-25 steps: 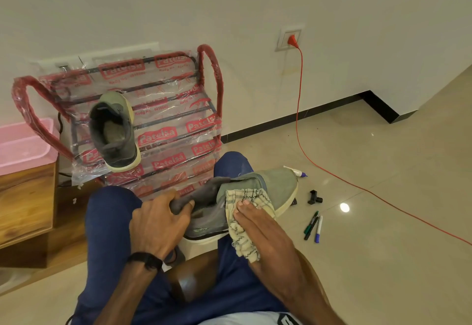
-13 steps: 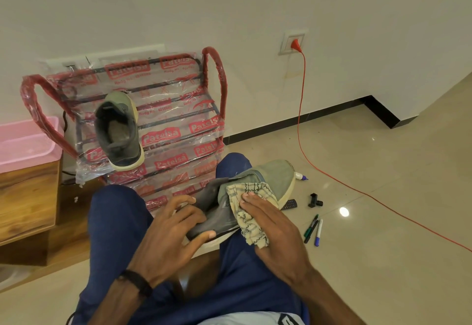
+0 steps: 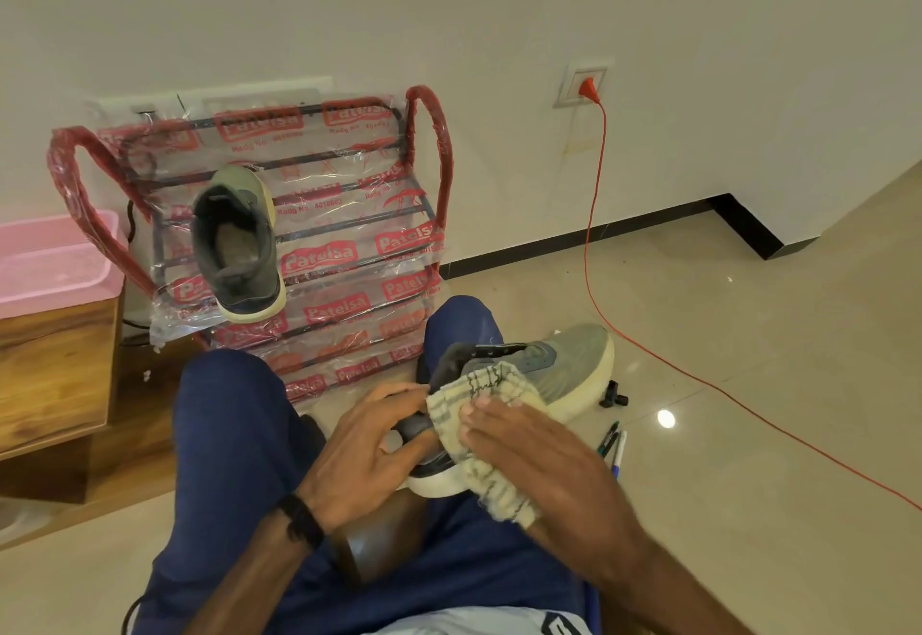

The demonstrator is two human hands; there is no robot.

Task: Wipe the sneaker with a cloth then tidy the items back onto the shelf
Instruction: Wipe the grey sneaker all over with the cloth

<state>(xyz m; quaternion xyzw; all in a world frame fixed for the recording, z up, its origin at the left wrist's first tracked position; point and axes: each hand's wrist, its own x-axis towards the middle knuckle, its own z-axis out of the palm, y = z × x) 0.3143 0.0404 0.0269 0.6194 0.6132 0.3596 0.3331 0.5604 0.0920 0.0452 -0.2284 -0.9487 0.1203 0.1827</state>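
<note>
On the person's lap, the grey-green sneaker (image 3: 544,375) is mid-wipe: left hand (image 3: 369,455) grips its heel, right hand (image 3: 529,450) presses the checked cloth (image 3: 479,415) flat against its side. Tidying isn't started, I'd say. Count: two sneakers, the other sneaker (image 3: 237,240) on the shoe rack (image 3: 349,255); one cloth; roughly three markers (image 3: 614,442) on the floor.

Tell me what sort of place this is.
Most likely a room in a home: a plastic-wrapped shoe rack against a plain wall, a wall socket with a red cord plugged in, and a glossy tiled floor.
</note>
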